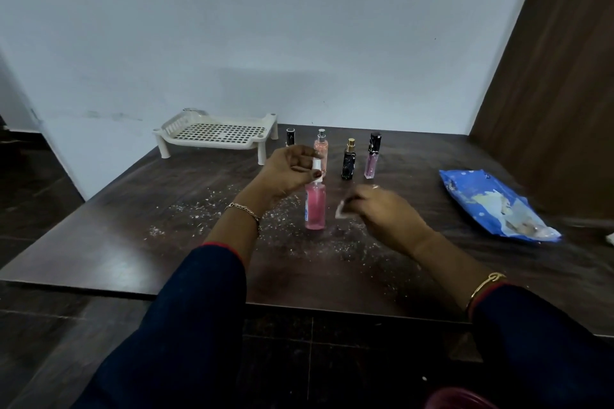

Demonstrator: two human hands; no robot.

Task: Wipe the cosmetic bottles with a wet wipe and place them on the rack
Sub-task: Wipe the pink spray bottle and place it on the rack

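A pink spray bottle stands upright on the dark table. My left hand pinches its white spray top. Just right of the bottle, my right hand holds a small crumpled wet wipe, apart from the bottle. Behind stand a peach spray bottle, a dark bottle with a gold cap, a lilac tube with a black cap and a small black-capped bottle. The cream plastic rack sits at the back left with nothing on it.
A blue wet wipe packet lies at the right of the table. White crumbs are scattered over the table's middle. A brown wooden panel rises at the right, a pale wall behind. The table's front edge is near my sleeves.
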